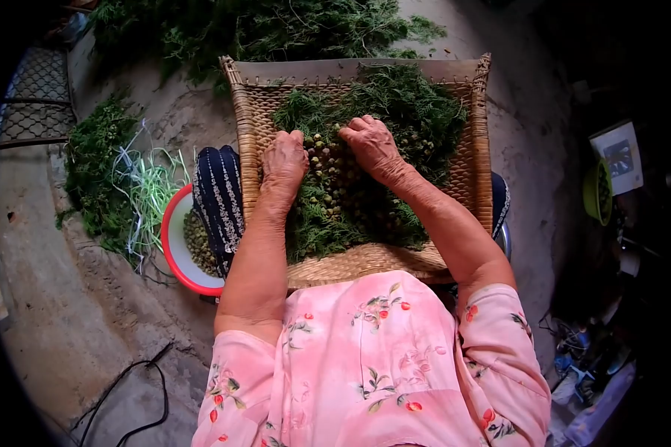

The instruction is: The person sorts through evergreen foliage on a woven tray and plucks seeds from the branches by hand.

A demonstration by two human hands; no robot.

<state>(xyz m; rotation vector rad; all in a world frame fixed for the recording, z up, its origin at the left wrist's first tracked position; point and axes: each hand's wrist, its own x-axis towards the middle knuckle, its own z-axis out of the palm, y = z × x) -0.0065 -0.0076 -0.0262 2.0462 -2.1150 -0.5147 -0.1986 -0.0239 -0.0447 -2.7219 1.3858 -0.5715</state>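
Observation:
A woven wicker tray [479,149] lies across my lap, holding green conifer sprigs [406,97] and many small round greenish cones [328,167]. Over the left part of the heap is my left hand [285,158], its fingers curled closed at the edge of the cones. My right hand [370,147] is closed too, a little to the right, with its fingertips at the upper end of the cones. What either hand pinches is hidden by the fingers and too small to make out.
Left of my lap stands a red-rimmed white basin [173,246] with small cones inside. More branches [261,30] lie beyond the tray and at the left [101,171], beside pale plastic strips [153,190]. A black cable [164,387] crosses the lower-left floor. A green bowl [590,192] is at the right.

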